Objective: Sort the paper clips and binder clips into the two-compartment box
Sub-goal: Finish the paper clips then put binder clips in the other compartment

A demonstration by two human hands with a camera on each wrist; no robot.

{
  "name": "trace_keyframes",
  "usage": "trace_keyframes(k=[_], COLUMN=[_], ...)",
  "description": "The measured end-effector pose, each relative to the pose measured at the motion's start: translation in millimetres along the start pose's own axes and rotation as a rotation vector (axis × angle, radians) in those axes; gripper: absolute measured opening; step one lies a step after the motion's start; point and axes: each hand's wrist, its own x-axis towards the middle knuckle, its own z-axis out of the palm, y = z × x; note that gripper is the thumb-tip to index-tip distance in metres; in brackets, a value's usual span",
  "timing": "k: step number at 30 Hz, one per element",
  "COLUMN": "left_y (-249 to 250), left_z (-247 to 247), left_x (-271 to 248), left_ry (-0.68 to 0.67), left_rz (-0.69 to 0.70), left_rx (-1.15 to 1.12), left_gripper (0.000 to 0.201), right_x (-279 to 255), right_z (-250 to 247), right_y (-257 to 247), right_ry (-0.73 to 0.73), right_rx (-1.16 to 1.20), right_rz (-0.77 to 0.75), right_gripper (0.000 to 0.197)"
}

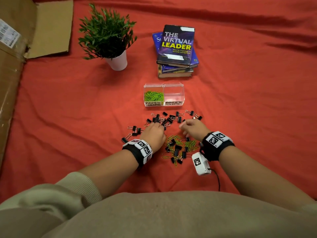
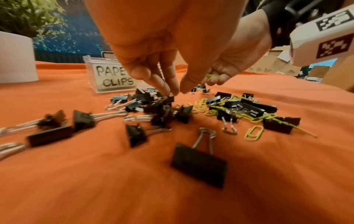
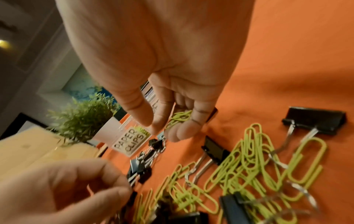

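Observation:
A clear two-compartment box (image 1: 181, 86) stands on the red cloth. Its left half, labelled PAPER CLIPS (image 2: 113, 77), holds green paper clips (image 1: 153, 96); the BINDER CLIPS half (image 1: 173, 96) looks bare. Black binder clips (image 1: 169, 117) lie scattered in front of the box. A mixed heap of green paper clips and binder clips (image 1: 178, 146) lies between my wrists. My left hand (image 2: 177, 92) reaches down into the binder clip pile and pinches one black binder clip (image 2: 170, 98) still on the cloth. My right hand (image 3: 164, 130) hovers above the heap with a few green paper clips (image 3: 179, 118) in its curled fingers.
A potted plant (image 1: 109, 36) in a white pot stands at the back left, and a stack of books (image 1: 176, 50) stands behind the box. A cardboard box (image 1: 15, 48) runs along the left edge. Single binder clips (image 1: 132, 133) lie left of my left hand.

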Motion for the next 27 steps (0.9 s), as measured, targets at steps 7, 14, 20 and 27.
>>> trace_keyframes(k=[7,14,20,27], left_y=[19,28,27,30], left_z=[9,12,6,1], left_x=[7,7,5,6], left_ry=[-0.073,-0.102,-0.138,-0.168], left_rz=[-0.036,0.008,0.046,0.041], left_rx=[0.129,0.190,0.188,0.201], left_gripper=[0.038,0.026,0.025,0.029], right_x=[-3,-8,-8,-20], right_z=[25,39,40,51], right_y=[8,27,31,21], right_ry=[-0.101,0.001,0.036,0.064], right_rx=[-0.623,-0.678,-0.629,-0.767], right_rz=[-0.268,-0.315,-0.253,-0.332], right_gripper=[0.041,0.030,0.019,0.023])
